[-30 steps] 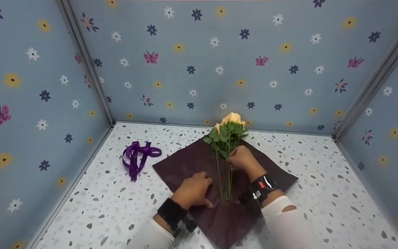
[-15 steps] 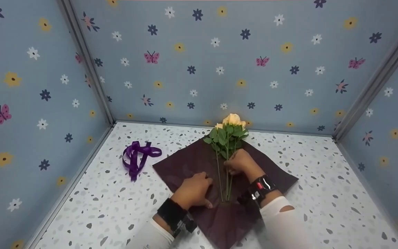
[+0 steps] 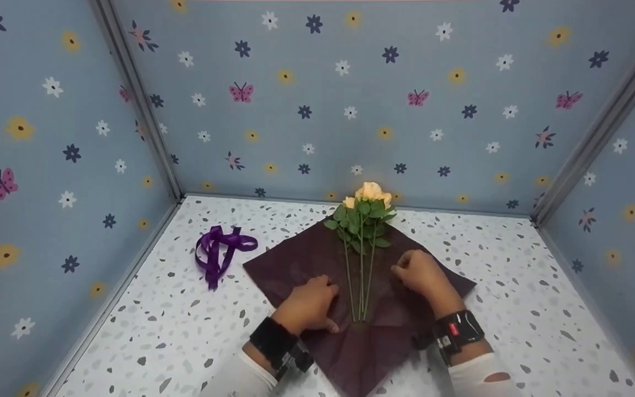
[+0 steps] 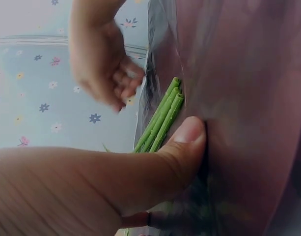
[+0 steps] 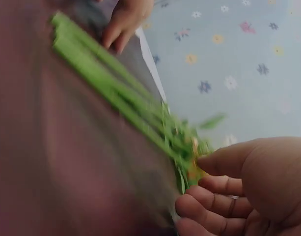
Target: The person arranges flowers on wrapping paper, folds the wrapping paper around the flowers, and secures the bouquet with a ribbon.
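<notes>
Peach-coloured roses with green leaves lie on a dark maroon sheet of wrapping paper. Their blooms point toward the back wall, and three green stems run close together toward the person. Left of the stems, my left hand rests on the paper, its thumb lying along the sheet. To the right of the stems, my right hand is apart from them, just over the paper. Its fingers are loosely bent, with nothing between them in the right wrist view.
A loosely looped purple ribbon lies on the speckled white table at the left. Blue walls with printed flowers and butterflies stand behind and on both sides.
My right hand has let go of a rose stem and moved right, away from the flowers. The right-hand stem now lies spread slightly from the others. My left hand has stayed put.
</notes>
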Action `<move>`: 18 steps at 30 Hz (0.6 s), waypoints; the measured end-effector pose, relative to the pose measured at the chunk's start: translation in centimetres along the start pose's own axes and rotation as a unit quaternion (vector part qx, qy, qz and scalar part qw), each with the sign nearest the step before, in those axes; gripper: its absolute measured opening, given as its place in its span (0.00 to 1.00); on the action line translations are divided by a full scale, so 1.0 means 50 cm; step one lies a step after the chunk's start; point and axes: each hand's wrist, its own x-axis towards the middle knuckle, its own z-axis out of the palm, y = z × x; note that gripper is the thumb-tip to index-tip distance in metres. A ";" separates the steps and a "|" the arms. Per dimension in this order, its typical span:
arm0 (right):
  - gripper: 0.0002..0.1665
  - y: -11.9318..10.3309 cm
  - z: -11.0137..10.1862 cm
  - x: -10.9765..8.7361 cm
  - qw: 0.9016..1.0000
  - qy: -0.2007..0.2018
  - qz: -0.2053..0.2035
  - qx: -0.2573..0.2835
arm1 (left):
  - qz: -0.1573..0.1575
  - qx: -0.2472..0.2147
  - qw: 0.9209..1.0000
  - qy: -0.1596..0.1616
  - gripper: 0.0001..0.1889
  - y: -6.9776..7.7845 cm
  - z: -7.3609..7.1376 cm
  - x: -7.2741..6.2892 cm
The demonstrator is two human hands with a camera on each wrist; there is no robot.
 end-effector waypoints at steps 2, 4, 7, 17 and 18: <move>0.12 0.029 -0.015 -0.012 0.999 0.016 -0.002 -0.034 | -0.003 0.000 1.000 -0.001 0.46 0.000 0.001 0.001; 0.12 0.053 -0.032 -0.021 0.999 0.022 0.001 -0.047 | -0.003 -0.001 1.000 -0.002 0.46 -0.001 0.002 0.000; 0.14 0.080 -0.056 -0.033 0.999 0.018 0.012 -0.047 | -0.003 -0.002 1.000 -0.003 0.46 -0.004 0.003 -0.001; 0.20 0.142 -0.083 -0.056 0.998 -0.038 0.028 -0.033 | 0.003 -0.002 1.000 -0.013 0.44 -0.002 -0.003 0.002; 0.20 0.149 -0.084 -0.055 0.998 -0.040 0.028 -0.028 | 0.003 -0.001 1.000 -0.014 0.44 -0.002 -0.004 0.002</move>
